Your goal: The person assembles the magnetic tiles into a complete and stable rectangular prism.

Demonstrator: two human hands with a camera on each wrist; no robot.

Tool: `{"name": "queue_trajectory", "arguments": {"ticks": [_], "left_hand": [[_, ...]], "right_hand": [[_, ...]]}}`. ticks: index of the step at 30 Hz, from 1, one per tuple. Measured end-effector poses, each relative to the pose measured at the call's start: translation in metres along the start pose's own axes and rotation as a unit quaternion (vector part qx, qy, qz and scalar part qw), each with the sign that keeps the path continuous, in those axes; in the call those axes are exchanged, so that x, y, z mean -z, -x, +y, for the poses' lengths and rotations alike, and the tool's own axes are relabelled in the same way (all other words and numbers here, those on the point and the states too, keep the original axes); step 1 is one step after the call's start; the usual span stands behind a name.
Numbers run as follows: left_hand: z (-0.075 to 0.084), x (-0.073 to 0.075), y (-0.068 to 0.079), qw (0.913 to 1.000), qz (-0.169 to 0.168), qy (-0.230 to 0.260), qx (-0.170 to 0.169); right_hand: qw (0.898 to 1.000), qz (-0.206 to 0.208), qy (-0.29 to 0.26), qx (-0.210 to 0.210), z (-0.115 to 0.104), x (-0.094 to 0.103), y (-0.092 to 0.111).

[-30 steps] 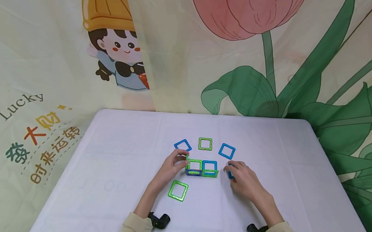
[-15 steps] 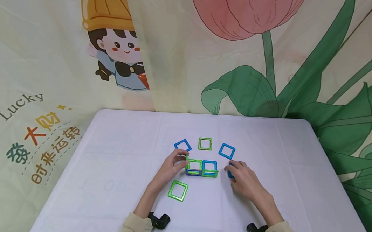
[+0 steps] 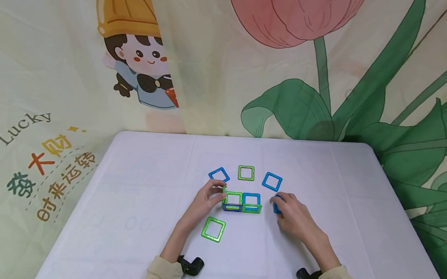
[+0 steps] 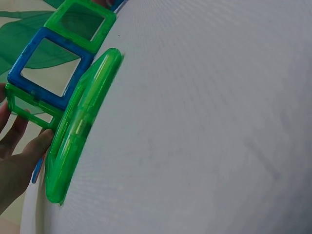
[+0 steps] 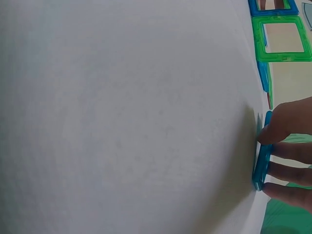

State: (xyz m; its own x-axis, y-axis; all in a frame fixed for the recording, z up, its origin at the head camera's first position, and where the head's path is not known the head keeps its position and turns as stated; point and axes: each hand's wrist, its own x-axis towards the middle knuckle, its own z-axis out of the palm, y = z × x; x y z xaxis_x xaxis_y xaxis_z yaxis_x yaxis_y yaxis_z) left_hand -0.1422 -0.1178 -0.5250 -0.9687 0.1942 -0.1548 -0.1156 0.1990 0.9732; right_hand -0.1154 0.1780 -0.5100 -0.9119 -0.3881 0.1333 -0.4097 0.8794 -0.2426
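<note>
Nothing visibly shifts since earlier: well inside the far edge of the table (image 3: pixel 149 173), your left hand (image 3: pixel 205 198) pinches the joined tiles (image 3: pixel 242 199), your right hand (image 3: pixel 297 216) a blue tile (image 5: pixel 263 163) nearby, seemingly a joining step calling for square edges.

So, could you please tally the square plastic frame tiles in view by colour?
Green square plastic frame tiles: 5
Blue square plastic frame tiles: 5, including one in the right hand
Total visible: 10
</note>
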Motion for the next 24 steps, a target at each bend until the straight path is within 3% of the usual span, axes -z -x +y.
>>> {"name": "queue_trajectory", "arguments": {"ticks": [13,24], "left_hand": [[-0.0013,-0.0002,-0.001,1.0,0.001,-0.003,-0.003],[-0.0021,0.0002,-0.0015,0.9999,0.001,-0.006,-0.01]], "right_hand": [[0.999,0.02,-0.019,-0.023,0.0039,-0.0005,0.0019],[0.997,0.0,-0.057,-0.059,0.0076,0.0018,0.0012]]}}
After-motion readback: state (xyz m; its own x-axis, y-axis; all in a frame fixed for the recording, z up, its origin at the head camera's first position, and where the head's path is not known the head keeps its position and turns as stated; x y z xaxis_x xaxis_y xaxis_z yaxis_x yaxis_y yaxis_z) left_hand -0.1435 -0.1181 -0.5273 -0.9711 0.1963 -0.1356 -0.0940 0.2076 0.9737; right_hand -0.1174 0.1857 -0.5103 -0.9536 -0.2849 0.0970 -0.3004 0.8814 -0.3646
